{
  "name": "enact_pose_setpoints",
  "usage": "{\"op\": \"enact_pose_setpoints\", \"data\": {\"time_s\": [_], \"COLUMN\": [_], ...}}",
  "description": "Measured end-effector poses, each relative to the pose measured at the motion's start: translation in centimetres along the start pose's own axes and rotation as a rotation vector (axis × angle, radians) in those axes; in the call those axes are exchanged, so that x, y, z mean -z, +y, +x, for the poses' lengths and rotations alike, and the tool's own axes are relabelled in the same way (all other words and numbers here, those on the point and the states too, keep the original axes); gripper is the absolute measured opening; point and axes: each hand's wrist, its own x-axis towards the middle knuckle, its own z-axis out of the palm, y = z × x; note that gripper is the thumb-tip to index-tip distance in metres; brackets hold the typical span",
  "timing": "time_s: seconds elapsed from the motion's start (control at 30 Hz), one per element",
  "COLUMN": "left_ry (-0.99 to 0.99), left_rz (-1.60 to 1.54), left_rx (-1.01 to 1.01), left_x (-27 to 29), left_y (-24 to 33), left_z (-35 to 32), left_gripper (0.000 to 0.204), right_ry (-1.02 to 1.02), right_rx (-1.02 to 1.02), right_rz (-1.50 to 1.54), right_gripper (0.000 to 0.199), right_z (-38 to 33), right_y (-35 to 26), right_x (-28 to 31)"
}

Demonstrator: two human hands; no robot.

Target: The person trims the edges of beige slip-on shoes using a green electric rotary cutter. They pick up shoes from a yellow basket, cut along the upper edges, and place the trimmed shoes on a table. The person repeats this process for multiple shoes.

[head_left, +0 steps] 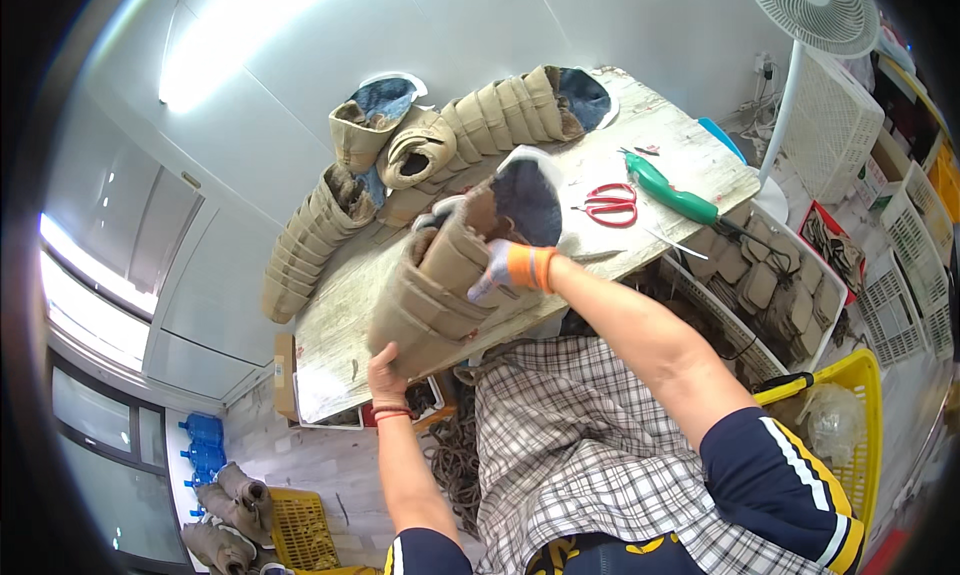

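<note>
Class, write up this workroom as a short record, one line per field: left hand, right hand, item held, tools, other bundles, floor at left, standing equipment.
left hand: the left hand, bare, grips the bundle's lower end
right hand: the right hand, gloved, grips its upper part
item held: tan bundle, tilted over the table
tools: red-handled scissors, green tool
other bundles: several tan stacks
floor at left: yellow basket
standing equipment: white fan

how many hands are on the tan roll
2: the left hand at the lower end of the roll, the gloved right hand on its right side.
</note>
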Motion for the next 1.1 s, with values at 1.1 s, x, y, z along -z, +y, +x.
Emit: {"op": "enact_pose_setpoints", "data": {"time_s": [1.1], "left_ry": [-0.662], "left_rz": [1.386], "left_rx": [-0.632], "left_x": [-22.2], "left_y": [-13.8], "left_z": [-13.2], "left_gripper": [0.028], "right_ry": [0.207], "right_rx": [-1.340], "right_rz": [0.032], "right_gripper": [0.029], "right_z": [-58.0], "right_y": [30.1], "right_x": [-14.8]}}
